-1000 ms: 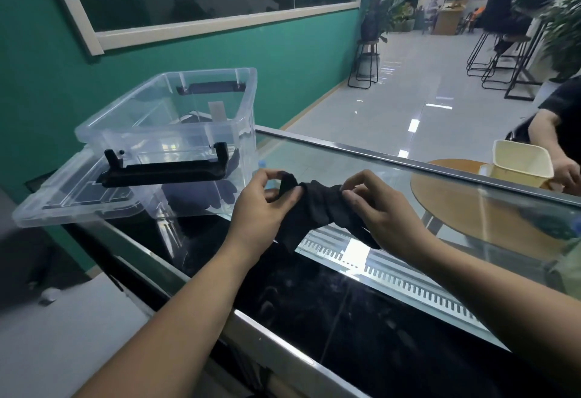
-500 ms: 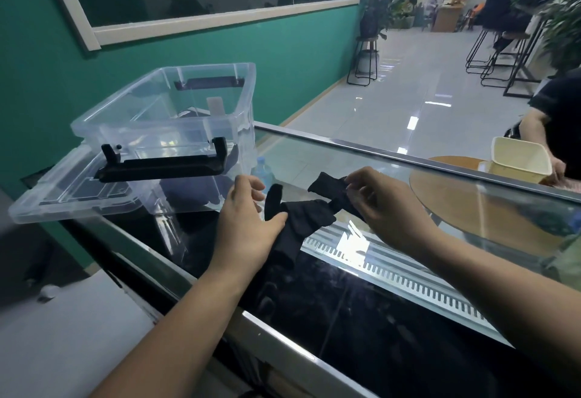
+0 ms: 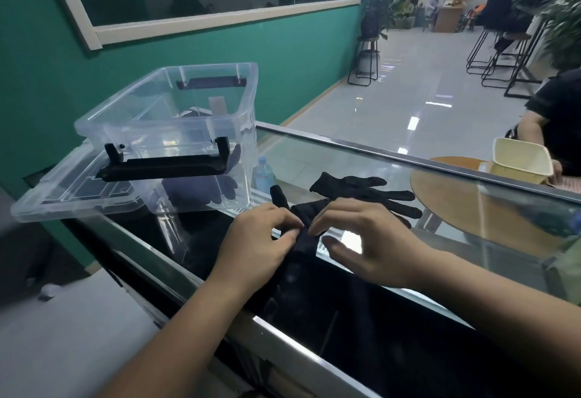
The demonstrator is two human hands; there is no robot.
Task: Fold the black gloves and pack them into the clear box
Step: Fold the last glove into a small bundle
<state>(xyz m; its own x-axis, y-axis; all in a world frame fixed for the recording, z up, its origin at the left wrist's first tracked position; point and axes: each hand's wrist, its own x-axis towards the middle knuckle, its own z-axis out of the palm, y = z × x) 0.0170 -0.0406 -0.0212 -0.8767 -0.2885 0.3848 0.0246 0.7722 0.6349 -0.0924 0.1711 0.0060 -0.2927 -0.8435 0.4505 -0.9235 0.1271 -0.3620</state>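
Two black gloves lie on the glass counter [image 3: 361, 162]. The far glove [image 3: 361, 188] is spread flat with its fingers pointing right. The near glove [image 3: 303, 213] lies under my fingers, its thumb sticking up to the left. My left hand [image 3: 257, 240] pinches the near glove's cuff edge. My right hand [image 3: 361, 237] presses its fingertips on the same glove beside the left. The clear box [image 3: 176, 133] with black handles stands at the counter's left end on its clear lid [image 3: 63, 196]; dark items show through its wall.
A small plastic bottle [image 3: 263, 176] stands just right of the box. Beyond the glass are a round wooden table [image 3: 471, 206], a cream tub [image 3: 520, 158] and a seated person [image 3: 556, 121]. The green wall runs behind the box.
The bunched gloves have been separated and laid on the glass. One now lies flat farther away; both hands have come down together onto the near glove.
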